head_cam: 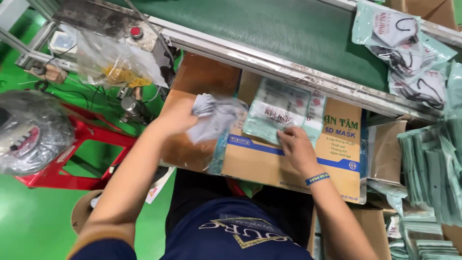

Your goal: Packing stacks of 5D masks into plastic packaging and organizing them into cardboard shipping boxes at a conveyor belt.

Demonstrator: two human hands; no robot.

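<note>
Largest in view: a green conveyor belt (298,33) running across the top, edged by a metal rail (269,62) with a red push button (136,32) near its left end. Below the rail, a cardboard box (298,159) lying flat as a work surface in front of the person, printed in blue on its right part. At far right, a thick row of pale green mask pouches (433,168) standing on edge, with more stacked lower down (423,245). On the belt at top right, a loose heap of clear packets with black-strapped masks (409,53) inside. At left, over the green floor (29,226), a red plastic stool (82,144) with a bulging clear bag (29,130) beside it; a crumpled clear bag with something yellow inside (115,62) hanging near the rail.

On the box, a pale green mask pouch (279,113) lying flat, just beside and partly under the right hand (296,147). Right hand flat and spread, fingertips pressing down on the pouch's lower edge, nothing clasped; a blue wristband (317,178) around the wrist. Left hand (175,115) curled closed around a bunch of grey face masks (211,113), lifted just above the box's left part, well left of the pouch. Blurred, so number of masks in the bunch cannot be told.
</note>
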